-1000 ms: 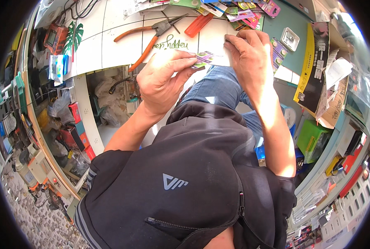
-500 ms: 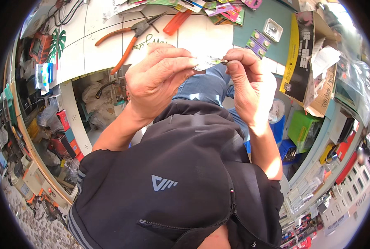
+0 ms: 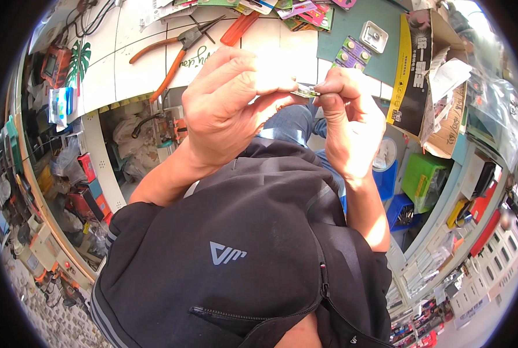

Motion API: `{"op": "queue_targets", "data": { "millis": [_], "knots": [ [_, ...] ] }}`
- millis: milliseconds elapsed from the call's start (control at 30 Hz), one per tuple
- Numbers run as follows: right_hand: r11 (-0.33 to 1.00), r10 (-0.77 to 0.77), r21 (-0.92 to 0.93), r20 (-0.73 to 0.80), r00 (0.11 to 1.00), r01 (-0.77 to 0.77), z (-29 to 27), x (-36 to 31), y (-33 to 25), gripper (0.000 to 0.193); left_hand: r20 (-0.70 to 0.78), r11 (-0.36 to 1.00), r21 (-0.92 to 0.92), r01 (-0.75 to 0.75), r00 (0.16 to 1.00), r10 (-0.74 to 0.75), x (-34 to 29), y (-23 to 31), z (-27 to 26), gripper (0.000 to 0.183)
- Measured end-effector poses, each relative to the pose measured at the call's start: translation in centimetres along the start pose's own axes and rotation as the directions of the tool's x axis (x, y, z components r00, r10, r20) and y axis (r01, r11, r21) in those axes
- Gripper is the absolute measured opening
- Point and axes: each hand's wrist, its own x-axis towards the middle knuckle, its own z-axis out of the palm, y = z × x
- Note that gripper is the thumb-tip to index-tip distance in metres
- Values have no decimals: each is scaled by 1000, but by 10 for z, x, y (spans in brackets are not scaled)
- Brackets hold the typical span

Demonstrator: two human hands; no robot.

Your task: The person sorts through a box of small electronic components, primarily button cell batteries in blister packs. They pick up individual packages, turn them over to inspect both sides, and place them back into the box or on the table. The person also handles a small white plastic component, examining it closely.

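A small, shiny piece in pale green and white is pinched between my two hands in front of the table edge. Its exact kind is too small and too glary to make out. My left hand is closed, with thumb and fingertips on the piece's left end. On the other end, my right hand has its thumb and forefinger pressed together, and something dark shows at their tips. The fingers hide much of the piece.
On the white table lie orange-handled pliers and an orange-red handle. A button-cell card and a small white tray rest on the green mat. An open black-and-yellow cardboard box stands to the right.
My left hand has moved nearer to my right, and its fingers now cover more of the small piece. The table has shifted slightly left and up in view.
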Motion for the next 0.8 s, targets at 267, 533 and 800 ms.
{"op": "queue_targets", "data": {
  "millis": [267,533,800],
  "knots": [
    [966,-219,-125,69,973,227,-5,1,-3,11,-87,990,37,-139,986,142,0,-4,3,27],
    [939,-340,-40,28,940,341,-6,0,6,22,-164,967,-12,-253,955,248,-8,-5,11,31],
    [945,-322,-56,-3,947,321,-8,1,6,22,-141,985,-138,-107,986,87,-7,1,17,27]
  ]
}}
